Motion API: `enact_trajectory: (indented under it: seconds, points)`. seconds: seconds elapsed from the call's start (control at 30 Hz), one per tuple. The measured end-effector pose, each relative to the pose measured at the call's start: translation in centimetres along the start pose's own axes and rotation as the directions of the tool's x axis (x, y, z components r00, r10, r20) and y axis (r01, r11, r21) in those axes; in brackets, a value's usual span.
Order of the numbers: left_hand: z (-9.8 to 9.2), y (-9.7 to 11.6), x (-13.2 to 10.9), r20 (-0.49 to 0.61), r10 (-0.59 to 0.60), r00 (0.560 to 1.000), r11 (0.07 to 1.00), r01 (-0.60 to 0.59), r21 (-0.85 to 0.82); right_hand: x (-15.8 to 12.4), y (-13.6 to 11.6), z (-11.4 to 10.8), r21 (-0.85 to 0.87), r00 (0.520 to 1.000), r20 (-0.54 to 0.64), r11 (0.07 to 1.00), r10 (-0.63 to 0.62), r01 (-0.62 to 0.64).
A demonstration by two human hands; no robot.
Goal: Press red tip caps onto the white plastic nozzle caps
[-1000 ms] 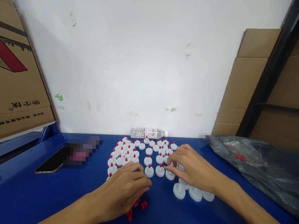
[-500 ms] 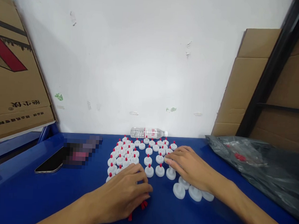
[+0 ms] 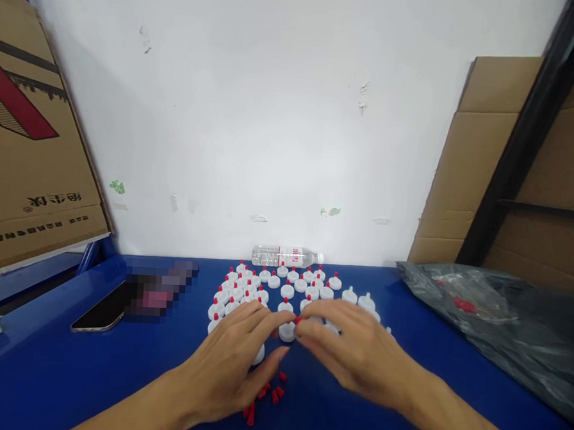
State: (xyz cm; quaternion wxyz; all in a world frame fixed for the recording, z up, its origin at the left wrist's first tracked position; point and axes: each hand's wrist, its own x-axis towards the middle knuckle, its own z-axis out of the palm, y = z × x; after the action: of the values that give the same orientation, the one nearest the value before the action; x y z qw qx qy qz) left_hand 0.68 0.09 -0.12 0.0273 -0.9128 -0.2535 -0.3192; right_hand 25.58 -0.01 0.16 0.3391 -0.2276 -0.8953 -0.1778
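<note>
Head view: right hand [image 3: 356, 355] has swung over to left hand [image 3: 231, 361] — both pinch small red plastic plug [image 3: 297, 319] just above round white plastic cap [image 3: 286, 333].

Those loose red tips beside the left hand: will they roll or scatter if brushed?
Probably yes. The red tips look tiny and light, lying loose in a small cluster on the smooth blue table, so a brush would likely scatter them. They seem stubby and stiff, likely fiddly to pinch.

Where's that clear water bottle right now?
In the head view, the water bottle lies on its side at the far middle of the blue table, against the white wall, behind the red-tipped white caps.
</note>
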Motion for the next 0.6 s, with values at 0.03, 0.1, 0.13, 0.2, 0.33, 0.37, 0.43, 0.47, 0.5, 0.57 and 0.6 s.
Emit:
enact_trajectory:
  seconds: [0.03,0.1,0.13,0.2,0.33,0.37,0.43,0.47,0.5,0.57,0.6]
  points:
    - [0.0,0.1,0.0,-0.013,0.0,1.0,1.0,0.0,-0.003,0.2,-0.5,0.3,0.018,0.997,0.004,0.997,-0.074,0.074]
    - [-0.1,0.2,0.1,-0.002,0.027,1.0,1.0,-0.027,0.01,0.4,-1.2,0.7,0.04,0.991,-0.029,0.99,-0.134,0.135]
    - [-0.1,0.3,0.1,0.016,0.044,0.999,0.999,-0.045,0.021,0.5,-1.5,0.9,0.054,0.989,-0.052,0.988,-0.14,0.142]
    - [-0.1,0.3,0.2,0.052,0.069,0.996,0.997,-0.072,0.04,0.5,-1.7,1.0,0.097,0.987,-0.096,0.985,-0.131,0.14]
    - [-0.1,-0.1,0.2,0.071,0.098,0.993,0.991,-0.104,0.085,0.5,-1.6,1.1,0.12,0.987,-0.105,0.984,-0.121,0.134]
    - [-0.1,-0.2,0.2,0.076,0.114,0.991,0.987,-0.122,0.102,0.5,-1.6,1.0,0.103,0.987,-0.103,0.985,-0.125,0.136]
    - [-0.2,-0.2,0.3,0.077,0.133,0.988,0.986,-0.14,0.095,0.6,-1.5,1.0,0.061,0.985,-0.106,0.988,-0.138,0.145]
    - [-0.2,-0.1,0.3,0.074,0.131,0.989,0.989,-0.135,0.064,0.7,-1.5,0.9,0.043,0.983,-0.116,0.988,-0.145,0.15]
    - [-0.3,0.0,0.3,0.069,0.121,0.99,0.992,-0.123,0.022,0.9,-1.5,0.9,0.026,0.979,-0.132,0.987,-0.155,0.16]
    - [-0.4,0.3,0.4,0.044,0.088,0.995,0.994,-0.085,-0.066,1.2,-1.5,0.6,-0.001,0.97,-0.162,0.983,-0.18,0.182]
    - [-0.3,0.4,0.4,0.03,0.069,0.997,0.993,-0.066,-0.102,1.3,-1.5,0.5,-0.009,0.966,-0.178,0.982,-0.19,0.191]
